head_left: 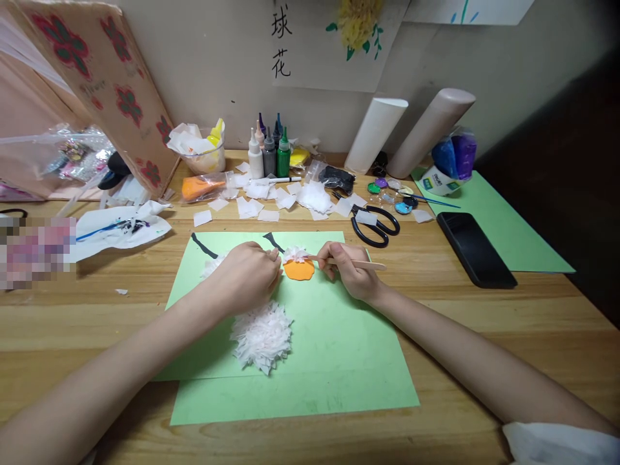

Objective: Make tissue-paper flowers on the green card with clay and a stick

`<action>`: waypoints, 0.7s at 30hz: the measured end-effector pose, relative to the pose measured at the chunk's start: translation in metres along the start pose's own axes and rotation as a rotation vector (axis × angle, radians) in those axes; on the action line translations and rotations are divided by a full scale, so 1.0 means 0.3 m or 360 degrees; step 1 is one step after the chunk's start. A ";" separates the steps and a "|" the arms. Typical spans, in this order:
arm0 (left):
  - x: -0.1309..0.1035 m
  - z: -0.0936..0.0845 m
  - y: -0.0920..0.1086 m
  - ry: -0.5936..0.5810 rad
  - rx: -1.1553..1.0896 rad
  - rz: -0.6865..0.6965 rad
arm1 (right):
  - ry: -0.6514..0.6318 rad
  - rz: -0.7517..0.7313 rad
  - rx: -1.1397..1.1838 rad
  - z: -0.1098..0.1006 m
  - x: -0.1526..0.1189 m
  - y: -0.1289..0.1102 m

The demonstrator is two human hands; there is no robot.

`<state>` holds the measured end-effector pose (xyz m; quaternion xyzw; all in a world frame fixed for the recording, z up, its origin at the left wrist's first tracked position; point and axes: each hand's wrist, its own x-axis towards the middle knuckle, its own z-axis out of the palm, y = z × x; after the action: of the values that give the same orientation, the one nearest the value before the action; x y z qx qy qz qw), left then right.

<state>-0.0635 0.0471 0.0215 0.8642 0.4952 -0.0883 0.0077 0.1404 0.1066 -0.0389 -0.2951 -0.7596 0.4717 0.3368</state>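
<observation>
My right hand [351,268] holds a thin wooden stick [363,264], its tip at the white paper tuft on top of an orange patch [299,270]. Just left of that patch is my left hand [254,274], fingers bent together; whatever they may hold is hidden. Below it a round fluffy white paper flower [262,337] lies on the green paper [334,349]. Another white tuft [212,265] is partly covered by my left hand. Two dark strips, one at the upper left [204,247] and one near the middle [273,242], lie on the green paper.
Small white paper squares [249,206] are scattered behind the green paper, with black scissors [375,226] at their right. Paint bottles [269,158] and a plastic tub [210,158] stand by the wall. A phone [476,249] lies at the right.
</observation>
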 end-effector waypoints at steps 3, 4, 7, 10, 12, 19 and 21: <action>-0.002 0.000 -0.001 0.0027 -0.0017 0.0003 | -0.0052 -0.0056 -0.0100 0.001 0.004 -0.001; -0.003 0.000 -0.001 0.0032 -0.0022 0.0004 | -0.0077 -0.0093 -0.0151 0.002 0.007 -0.002; -0.003 0.002 0.000 0.0046 -0.0042 0.0003 | -0.0140 -0.0185 -0.0281 0.006 0.014 -0.008; -0.002 0.001 0.001 0.0046 -0.0044 0.0008 | -0.0128 -0.0060 -0.0254 0.012 0.019 -0.017; -0.002 -0.001 0.003 0.0031 -0.0024 0.0012 | -0.0090 0.0093 -0.0149 0.017 0.022 -0.022; 0.001 -0.001 0.004 -0.0024 0.0024 0.0003 | 0.0037 0.0181 0.0142 0.019 0.012 -0.012; 0.002 0.002 0.002 -0.0029 0.0022 0.0002 | 0.0070 0.0174 0.0127 0.017 0.008 -0.009</action>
<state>-0.0628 0.0473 0.0207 0.8638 0.4938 -0.0995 0.0063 0.1346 0.1048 -0.0374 -0.3327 -0.7153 0.5128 0.3387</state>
